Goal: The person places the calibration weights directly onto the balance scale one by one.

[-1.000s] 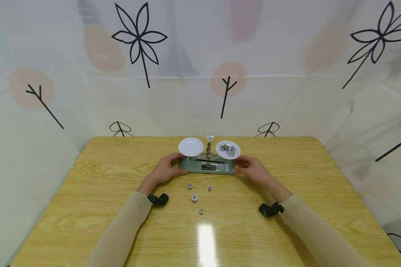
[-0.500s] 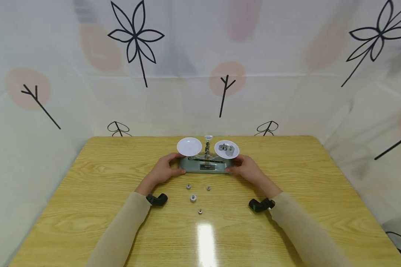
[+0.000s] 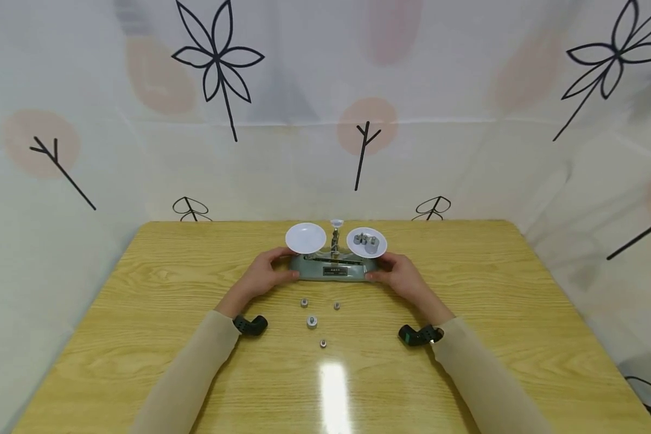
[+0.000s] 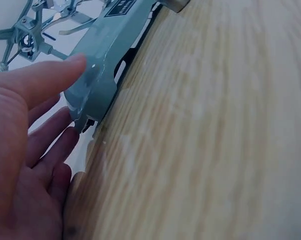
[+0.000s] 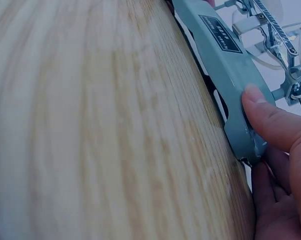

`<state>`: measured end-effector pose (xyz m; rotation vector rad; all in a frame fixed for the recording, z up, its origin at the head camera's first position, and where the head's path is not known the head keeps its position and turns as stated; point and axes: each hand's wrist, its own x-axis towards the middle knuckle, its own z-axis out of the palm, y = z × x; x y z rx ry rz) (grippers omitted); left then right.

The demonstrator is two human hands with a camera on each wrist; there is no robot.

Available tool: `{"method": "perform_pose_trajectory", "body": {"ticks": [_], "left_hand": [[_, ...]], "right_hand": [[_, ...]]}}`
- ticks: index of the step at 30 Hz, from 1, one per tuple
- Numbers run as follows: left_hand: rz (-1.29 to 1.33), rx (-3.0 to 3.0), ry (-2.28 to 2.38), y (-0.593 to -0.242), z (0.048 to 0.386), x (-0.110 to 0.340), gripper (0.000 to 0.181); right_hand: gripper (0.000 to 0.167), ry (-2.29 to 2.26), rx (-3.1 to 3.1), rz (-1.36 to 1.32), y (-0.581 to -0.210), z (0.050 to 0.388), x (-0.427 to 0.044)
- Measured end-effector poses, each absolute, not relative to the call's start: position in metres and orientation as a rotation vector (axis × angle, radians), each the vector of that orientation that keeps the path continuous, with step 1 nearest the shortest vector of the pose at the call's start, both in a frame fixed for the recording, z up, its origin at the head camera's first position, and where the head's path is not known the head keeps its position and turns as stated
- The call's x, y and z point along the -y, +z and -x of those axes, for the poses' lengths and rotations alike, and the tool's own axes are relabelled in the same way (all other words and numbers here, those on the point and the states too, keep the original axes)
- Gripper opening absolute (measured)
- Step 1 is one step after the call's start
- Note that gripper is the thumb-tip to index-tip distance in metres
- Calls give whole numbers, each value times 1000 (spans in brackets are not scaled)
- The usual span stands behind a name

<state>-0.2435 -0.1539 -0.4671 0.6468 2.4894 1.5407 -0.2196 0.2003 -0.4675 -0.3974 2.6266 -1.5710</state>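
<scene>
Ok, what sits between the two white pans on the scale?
In the head view, the metal post of the scale, topped by a small white piece, stands between the left pan and the right pan.

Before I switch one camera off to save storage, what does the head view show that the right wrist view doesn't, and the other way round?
Only the head view: the pan weights in the right pan, all four loose weights together, the flower drawings and both sleeves.
Only the right wrist view: the gaps under the lower edge of the base.
Both: the base, its label, the right hand and the table.
</scene>
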Motion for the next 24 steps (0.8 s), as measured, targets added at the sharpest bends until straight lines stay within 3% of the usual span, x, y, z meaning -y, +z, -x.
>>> {"method": "perform_pose_trajectory", "body": {"ticks": [11,24], "left_hand": [[-613,-2530,1559,-455,229,149,38],[-703,-2549,1473,-447,209,154,33]], "right_hand": [[57,-1577,-2615,381,-471,221,-201],[57,-1569,-2645,374,-469,218,-199]]}}
